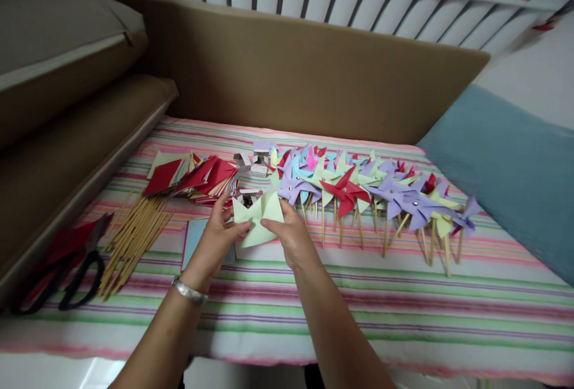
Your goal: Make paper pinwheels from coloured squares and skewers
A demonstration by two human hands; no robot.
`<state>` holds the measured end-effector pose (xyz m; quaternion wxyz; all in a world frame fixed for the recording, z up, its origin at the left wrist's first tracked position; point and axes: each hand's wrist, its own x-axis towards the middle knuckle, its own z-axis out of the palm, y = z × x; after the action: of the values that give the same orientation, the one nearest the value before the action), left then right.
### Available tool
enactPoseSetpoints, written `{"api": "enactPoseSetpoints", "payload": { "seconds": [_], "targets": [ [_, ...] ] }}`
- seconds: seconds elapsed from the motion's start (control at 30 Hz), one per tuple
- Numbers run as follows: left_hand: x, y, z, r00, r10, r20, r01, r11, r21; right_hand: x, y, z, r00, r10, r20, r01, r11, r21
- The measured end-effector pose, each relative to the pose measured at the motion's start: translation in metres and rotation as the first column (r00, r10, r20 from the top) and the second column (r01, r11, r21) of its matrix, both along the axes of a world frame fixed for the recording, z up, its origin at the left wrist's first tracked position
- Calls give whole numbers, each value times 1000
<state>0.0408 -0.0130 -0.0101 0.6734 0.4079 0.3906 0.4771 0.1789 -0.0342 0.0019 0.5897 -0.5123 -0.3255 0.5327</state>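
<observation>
Between my two hands is a pale green paper square (256,217) with cut, partly bent corners. My left hand (218,232) pinches its left side, thumb on top. On the other side my right hand (289,227) grips it, the thumb pressed near the middle. Just behind the paper stands a small open box (251,193), partly covered by it. Under my left wrist lies a small stack of paper squares, light blue (194,241) on top. To the right of my hands, several finished paper pinwheels (345,190) on sticks lie in overlapping rows.
Wooden sticks (134,239) lie in a bundle at left, beside black-handled scissors (83,275) on red paper. Stacks of coloured paper (206,177) and small opened boxes (253,161) sit farther back. A brown board (291,72) stands behind the striped cloth (359,317); cushions (81,96) rise at left.
</observation>
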Motion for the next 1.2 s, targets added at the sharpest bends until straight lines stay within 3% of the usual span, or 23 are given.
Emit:
{"api": "enactPoseSetpoints", "payload": {
  "seconds": [0.17,0.3,0.57,0.8,1.2],
  "targets": [
    [0,0,-1,1000,20,6,-21,994,111,5,0,3,998,-11,-64,10,1000,-16],
    [-2,-1,-4,999,-22,-40,27,994,105,5,0,2,998,-13,-60,12,1000,-6],
    [0,-1,-5,978,54,-201,-27,991,134,-1,1,-4,981,28,192,-28,1000,-3],
    [-1,-1,-8,945,125,-302,-77,983,168,-6,-1,-2,972,59,226,-72,996,46],
    [0,0,-9,936,108,-335,-66,989,134,-5,-1,-3,964,96,250,-110,993,42]
  ]
}}
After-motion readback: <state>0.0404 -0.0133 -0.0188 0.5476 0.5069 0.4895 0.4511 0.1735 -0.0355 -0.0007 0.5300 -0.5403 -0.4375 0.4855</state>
